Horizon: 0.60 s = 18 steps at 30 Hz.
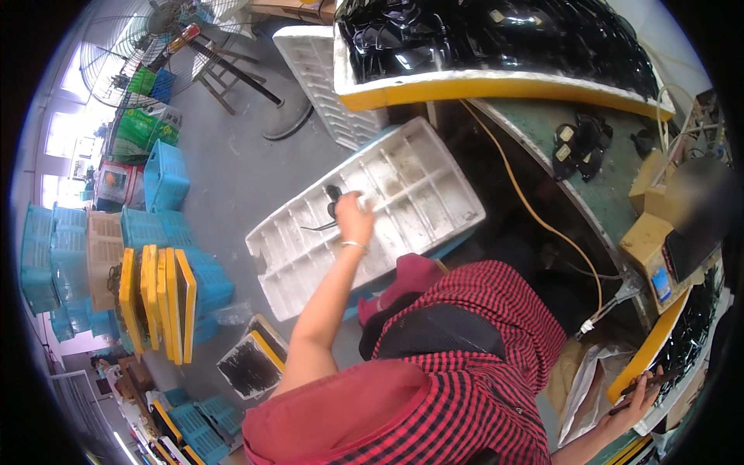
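My left hand reaches out over a white foam tray divided into shallow compartments. Pinched in its fingers is a pair of black sunglasses, one thin temple sticking out to the left. The tray's visible compartments hold no glasses. At the lower right, my right hand is closed around dark glasses, partly hidden by the fingers. It lies beside a yellow-edged tray full of glossy black pieces.
Another yellow-edged tray of shiny black pieces stands on the green bench. Black glasses lie there near a cardboard box. A hose hangs down. Blue crates, upright yellow-edged trays and a fan stand left.
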Each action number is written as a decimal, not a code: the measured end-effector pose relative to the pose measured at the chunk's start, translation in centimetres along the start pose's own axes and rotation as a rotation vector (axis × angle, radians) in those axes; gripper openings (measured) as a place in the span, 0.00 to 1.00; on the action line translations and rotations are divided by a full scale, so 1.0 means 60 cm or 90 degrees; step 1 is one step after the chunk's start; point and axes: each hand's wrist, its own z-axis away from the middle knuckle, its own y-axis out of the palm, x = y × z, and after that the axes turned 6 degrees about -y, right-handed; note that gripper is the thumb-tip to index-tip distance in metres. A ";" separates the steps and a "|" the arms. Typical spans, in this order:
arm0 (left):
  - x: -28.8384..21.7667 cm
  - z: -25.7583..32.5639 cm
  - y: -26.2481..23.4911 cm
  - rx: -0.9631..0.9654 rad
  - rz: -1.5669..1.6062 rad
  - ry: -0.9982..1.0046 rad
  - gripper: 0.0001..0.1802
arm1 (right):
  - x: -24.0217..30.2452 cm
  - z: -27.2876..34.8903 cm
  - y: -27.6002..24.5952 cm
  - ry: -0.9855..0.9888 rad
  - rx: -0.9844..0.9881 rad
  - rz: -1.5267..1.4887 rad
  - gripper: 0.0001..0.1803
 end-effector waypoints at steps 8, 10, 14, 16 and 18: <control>0.237 -0.086 0.069 0.199 -0.198 -0.500 0.25 | 0.029 0.002 0.012 0.010 0.006 0.001 0.26; 0.278 -0.087 0.095 0.234 -0.198 -0.546 0.27 | 0.020 0.001 -0.005 0.009 0.020 0.017 0.27; 0.277 -0.084 0.110 0.276 -0.194 -0.502 0.18 | 0.045 0.018 0.029 0.025 -0.073 0.083 0.27; 0.214 -0.080 0.106 0.160 -0.146 -0.457 0.13 | 0.032 0.020 0.007 0.032 -0.060 0.074 0.26; 0.136 -0.059 0.090 0.084 -0.077 -0.233 0.08 | 0.031 0.026 0.013 0.047 -0.078 0.081 0.25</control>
